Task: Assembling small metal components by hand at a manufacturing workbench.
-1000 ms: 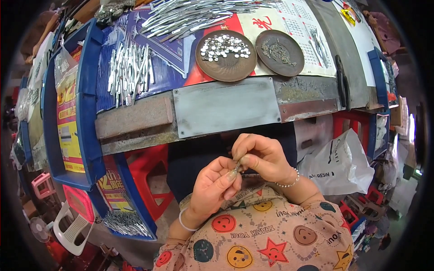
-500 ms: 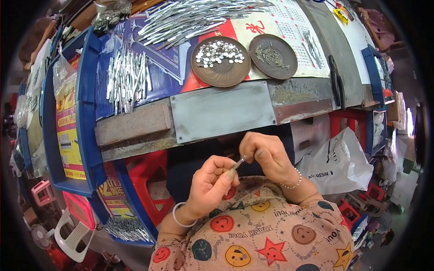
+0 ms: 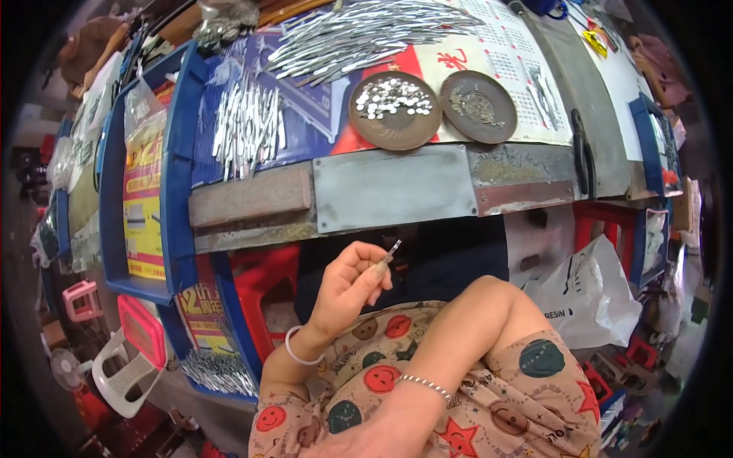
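Observation:
My left hand (image 3: 350, 284) is closed, pinching a small shiny metal piece (image 3: 394, 249) between thumb and fingers. Its tip points up and right, just in front of the bench edge. My right arm bends back across my patterned shirt, and my right hand (image 3: 366, 441) lies low against my body. Its fingers are hidden beyond the lower rim of the picture. On the bench, a brown dish (image 3: 395, 136) holds small silvery discs. The brown dish (image 3: 496, 136) beside it holds tiny thin metal parts. Bundles of silvery metal strips (image 3: 249, 126) lie to the left.
A grey metal plate (image 3: 394, 187) is fixed at the bench's front edge, with a brown block (image 3: 250, 198) left of it. Black-handled pliers (image 3: 582, 156) lie at right. A blue tray (image 3: 177, 175) stands at left. A white plastic bag (image 3: 595, 294) hangs at right.
My right hand has let go of the metal piece and swung down and back toward my body. My left hand keeps the piece, raised slightly. The view has shifted a little.

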Demonstrator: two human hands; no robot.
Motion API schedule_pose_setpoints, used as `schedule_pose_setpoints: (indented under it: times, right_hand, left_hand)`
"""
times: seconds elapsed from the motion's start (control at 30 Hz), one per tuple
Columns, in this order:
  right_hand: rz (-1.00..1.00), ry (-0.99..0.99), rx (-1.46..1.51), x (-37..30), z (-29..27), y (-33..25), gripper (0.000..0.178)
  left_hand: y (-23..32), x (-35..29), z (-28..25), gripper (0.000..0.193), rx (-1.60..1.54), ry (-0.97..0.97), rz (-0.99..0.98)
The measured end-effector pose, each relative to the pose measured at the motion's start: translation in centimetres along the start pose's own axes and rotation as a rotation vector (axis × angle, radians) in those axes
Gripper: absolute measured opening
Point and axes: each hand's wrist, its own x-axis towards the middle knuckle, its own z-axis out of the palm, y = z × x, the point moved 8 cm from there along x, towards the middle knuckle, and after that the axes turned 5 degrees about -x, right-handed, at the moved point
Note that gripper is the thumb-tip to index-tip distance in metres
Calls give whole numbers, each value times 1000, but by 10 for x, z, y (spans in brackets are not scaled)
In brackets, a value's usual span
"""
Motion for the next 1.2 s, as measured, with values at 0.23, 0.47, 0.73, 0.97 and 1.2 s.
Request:
schedule_pose_setpoints:
  times: [0.23, 0.47, 0.73, 0.97, 1.2]
  right_hand:
    - [40, -90, 66, -16, 13, 9, 20]
    - [290, -166, 144, -20, 14, 38, 22]
    - [209, -215, 338, -10, 20, 35, 19]
    - [296, -396, 442, -16, 3, 33, 20]
    - [297, -425, 642, -34, -3, 40, 18]
  left_hand:
    - [-15, -3, -14, 14, -7, 45, -34]
    - [-26, 1, -4, 15, 9, -26, -122]
    - [-32, -1, -13, 14, 18, -27, -144]
    - [-33, -4, -24, 14, -46, -41, -169]
    - [-50, -23, -32, 14, -131, -33, -186]
